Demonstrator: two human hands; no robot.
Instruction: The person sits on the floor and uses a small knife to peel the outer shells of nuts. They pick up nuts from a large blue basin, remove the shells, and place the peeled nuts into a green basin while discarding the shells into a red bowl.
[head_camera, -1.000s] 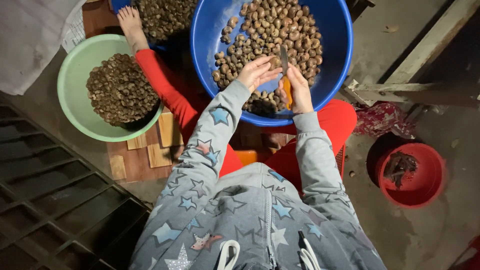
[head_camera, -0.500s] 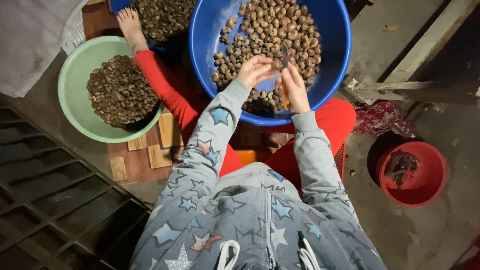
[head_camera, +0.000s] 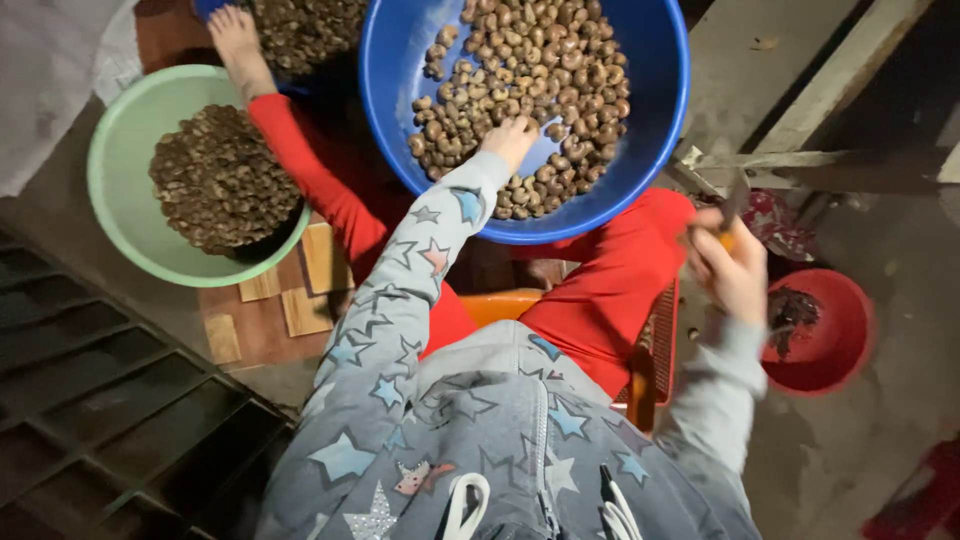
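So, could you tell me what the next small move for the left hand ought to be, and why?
Probably closing the fingers on one nut: the left hand already rests on the nuts in the blue basin, while the right hand holds a small knife off to the side above the red bowl.

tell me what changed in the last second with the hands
The right hand, holding a knife, swung out of the blue basin to above the red bowl. The left hand stayed in the nuts. Green basin unmoved.
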